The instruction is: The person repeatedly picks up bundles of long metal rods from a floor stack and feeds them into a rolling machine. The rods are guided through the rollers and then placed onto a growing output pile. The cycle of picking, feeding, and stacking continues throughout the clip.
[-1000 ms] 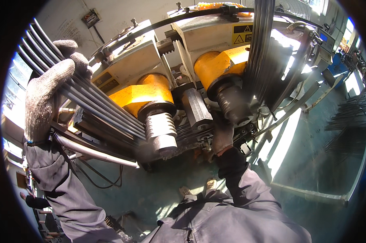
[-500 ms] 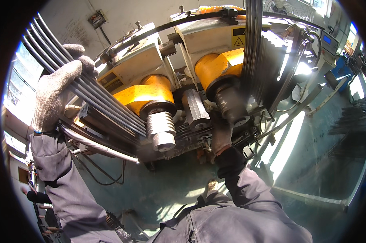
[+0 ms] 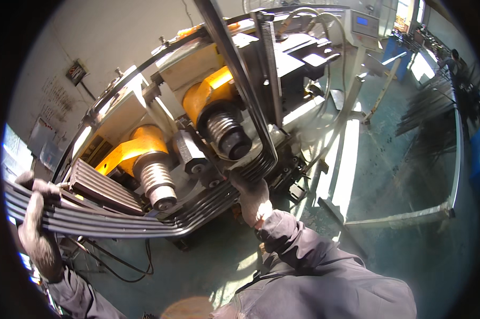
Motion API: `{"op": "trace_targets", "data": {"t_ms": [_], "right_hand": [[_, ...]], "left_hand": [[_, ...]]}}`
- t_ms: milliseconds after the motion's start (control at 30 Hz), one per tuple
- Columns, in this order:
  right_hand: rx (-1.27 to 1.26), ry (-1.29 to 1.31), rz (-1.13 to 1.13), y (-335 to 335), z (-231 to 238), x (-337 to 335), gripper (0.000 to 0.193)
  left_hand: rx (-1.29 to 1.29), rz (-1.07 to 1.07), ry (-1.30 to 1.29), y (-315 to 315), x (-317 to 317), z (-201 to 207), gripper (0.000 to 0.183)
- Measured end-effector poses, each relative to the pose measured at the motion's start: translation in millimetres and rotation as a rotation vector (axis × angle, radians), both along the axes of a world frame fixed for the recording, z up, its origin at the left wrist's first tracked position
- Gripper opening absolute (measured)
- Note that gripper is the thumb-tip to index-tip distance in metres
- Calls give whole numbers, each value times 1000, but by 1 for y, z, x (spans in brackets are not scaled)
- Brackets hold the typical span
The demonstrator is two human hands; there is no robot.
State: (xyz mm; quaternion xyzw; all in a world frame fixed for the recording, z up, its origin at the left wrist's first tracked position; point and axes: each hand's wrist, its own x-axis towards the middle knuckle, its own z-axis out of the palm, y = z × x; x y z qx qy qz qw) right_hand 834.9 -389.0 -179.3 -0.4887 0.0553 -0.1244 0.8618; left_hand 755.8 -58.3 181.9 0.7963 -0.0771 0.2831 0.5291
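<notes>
Left hand (image 3: 37, 239) at the lower left, in a coarse grey-brown knitted glove, gripping a bundle of long metal rods (image 3: 112, 226), thumb across the near face, fingers over the far edge. Right hand (image 3: 250, 198) near the centre, also gloved, touching the same rods; cannot tell whether closed around them. Rods smooth and dark with pale glints, lying side by side like a ribbon: running in from the left, angling up past the right hand, then turning sharply toward the top. Creased grey cloth sleeves (image 3: 298, 234). Just beyond the rods, two ribbed metal cylinders (image 3: 157, 183) on orange arms (image 3: 125, 154), a six-sided dark block (image 3: 189, 151) between. At left, a ridged row of straight bars (image 3: 107, 187). Rising rods in the way, covering part of the farther orange arm. To the right, green floor (image 3: 378, 159) streaked with sunlight, a low pale rail (image 3: 399, 215) and heaped dark bars (image 3: 428, 111). Farthest, a box (image 3: 364, 36) with a blue screen (image 3: 362, 21); a smudged pale wall (image 3: 56, 98).
</notes>
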Motion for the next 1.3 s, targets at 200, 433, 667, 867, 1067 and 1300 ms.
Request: {"op": "trace_targets", "data": {"t_ms": [200, 433, 667, 867, 1067, 1300], "right_hand": [[40, 221, -184, -157, -6, -173, 6], [-375, 203, -966, -399, 29, -375, 10], [-1532, 458, -1212, -632, 108, -449, 17], [-1856, 725, -991, -809, 53, -394, 22], [-1696, 1116, -726, -984, 82, -314, 62], [-1705, 238, -789, -722, -104, -317, 59]], "left_hand": [[-58, -124, 8, -11, -147, -76, 40], [-625, -186, 512, -113, -233, -343, 36], [-1659, -547, 1914, -283, -262, -517, 39], [-1208, -370, 1075, -405, -256, -427, 33], [-1024, -422, 1011, -475, -276, -391, 36], [-1277, 94, 1041, -401, -392, -433, 31]]}}
